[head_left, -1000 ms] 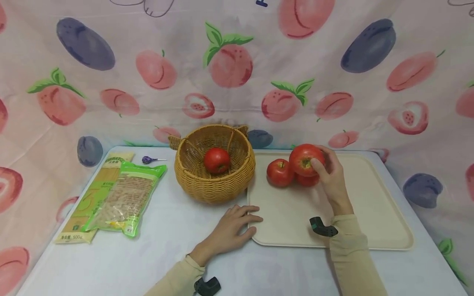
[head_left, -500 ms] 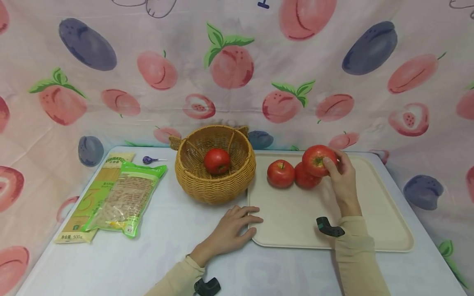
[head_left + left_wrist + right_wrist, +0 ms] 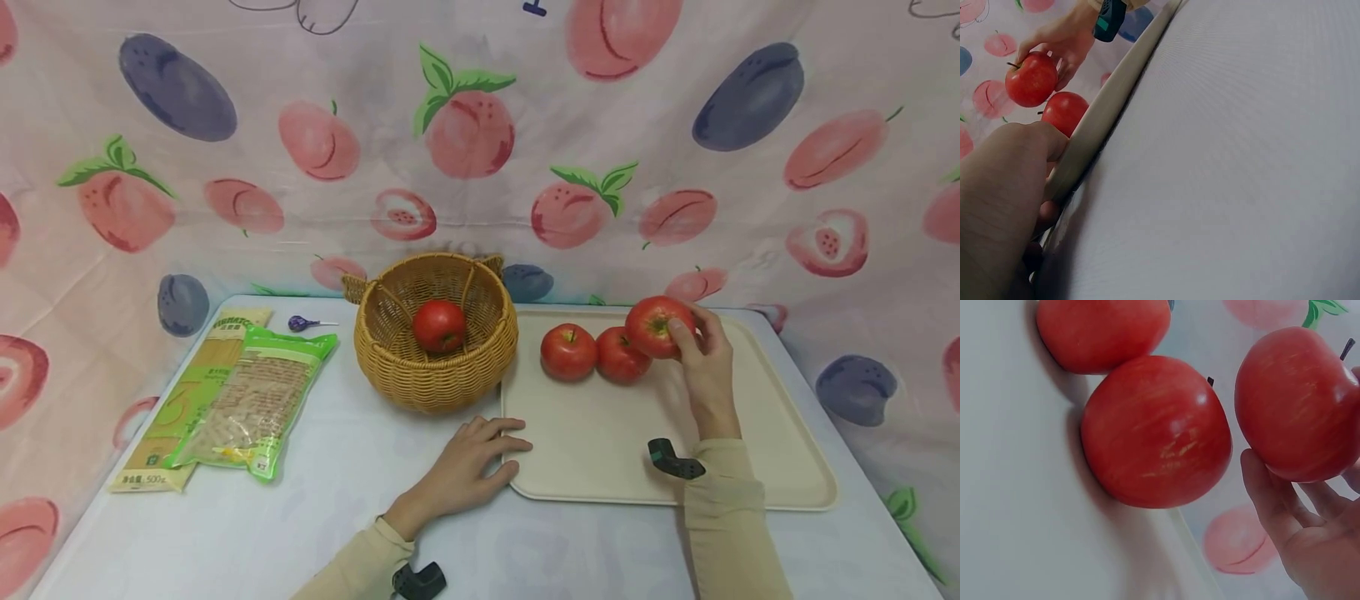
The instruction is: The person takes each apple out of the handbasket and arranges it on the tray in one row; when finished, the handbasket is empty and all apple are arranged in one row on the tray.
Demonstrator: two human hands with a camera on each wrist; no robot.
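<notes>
Above the tray (image 3: 585, 450), at its approx. 12 o'clock, the R hand (image 3: 709, 367) holds a red apple (image 3: 649, 325) up off the surface; grip part-closed, abt as wide as the fruit, thumb on near face & fingers round the other side. In R wrist view its stem points to abt 1–2 o'clock. Second apple (image 3: 622, 356) sits on tray at approx. 10–11 o'clock, just beside the held one; third apple (image 3: 567, 352) next to it at 10. L hand (image 3: 472, 467) is at tray's 8–9, grip slack, fingers spread, resting on the rim w/o grasping it. Wicker basket (image 3: 435, 383) at tray's 9–10 w/ fourth apple (image 3: 439, 326) inside. Lollipop (image 3: 299, 323) at basket's 9; at its 8, green-edged bag (image 3: 255, 400) partly over a flat yellow pack (image 3: 161, 429), all on white counter (image 3: 225, 542).
</notes>
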